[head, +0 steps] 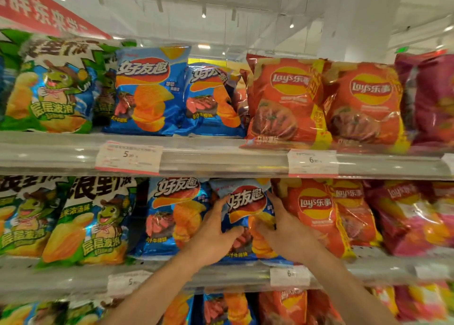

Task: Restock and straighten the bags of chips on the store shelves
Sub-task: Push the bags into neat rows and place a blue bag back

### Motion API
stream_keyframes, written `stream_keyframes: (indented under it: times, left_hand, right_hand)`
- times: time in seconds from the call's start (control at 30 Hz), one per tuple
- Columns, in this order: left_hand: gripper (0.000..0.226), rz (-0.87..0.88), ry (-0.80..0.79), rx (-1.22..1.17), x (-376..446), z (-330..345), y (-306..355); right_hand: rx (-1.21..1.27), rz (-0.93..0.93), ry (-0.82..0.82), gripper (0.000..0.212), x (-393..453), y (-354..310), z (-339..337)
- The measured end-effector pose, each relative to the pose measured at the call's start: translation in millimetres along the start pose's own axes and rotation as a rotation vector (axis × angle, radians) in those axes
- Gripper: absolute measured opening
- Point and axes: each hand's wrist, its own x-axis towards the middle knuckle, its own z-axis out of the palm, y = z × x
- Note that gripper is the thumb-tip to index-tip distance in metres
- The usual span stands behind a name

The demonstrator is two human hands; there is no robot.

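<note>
Head view: left hand (216,236) and right hand (286,233) clamp the two sides of a blue chip bag (247,209), thumbs pressed on its front. That bag stands upright on the middle shelf (233,274), between another blue bag (175,216) on its left and an orange Lay's bag (317,214) on its right. Green bags (91,224) fill the row's left end. Price tags (129,157) hang on the upper shelf rail (221,160).

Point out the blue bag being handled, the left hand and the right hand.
blue bag (245,202), head view, its logo.
left hand (216,233), head view, back of hand.
right hand (287,233), head view, back of hand.
</note>
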Motion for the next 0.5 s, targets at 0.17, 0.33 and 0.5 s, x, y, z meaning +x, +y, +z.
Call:
stream_keyframes:
  times: [0.17,0.33,0.5]
  left_hand:
    - [0.068,-0.003,0.039,-0.097,1.6,-3.1,3.2]
    - [0.069,0.065,0.047,-0.103,3.1,-8.5,3.1]
    - [0.072,0.124,0.062,-0.129,4.7,-18.8,9.7]
  right_hand:
    - [0.251,-0.018,0.025,0.075,4.7,10.5,-0.5]
    - [0.434,0.018,0.031,0.063,5.8,13.1,-9.8]
    - [0.503,0.044,0.109,0.062,5.9,20.0,-14.4]
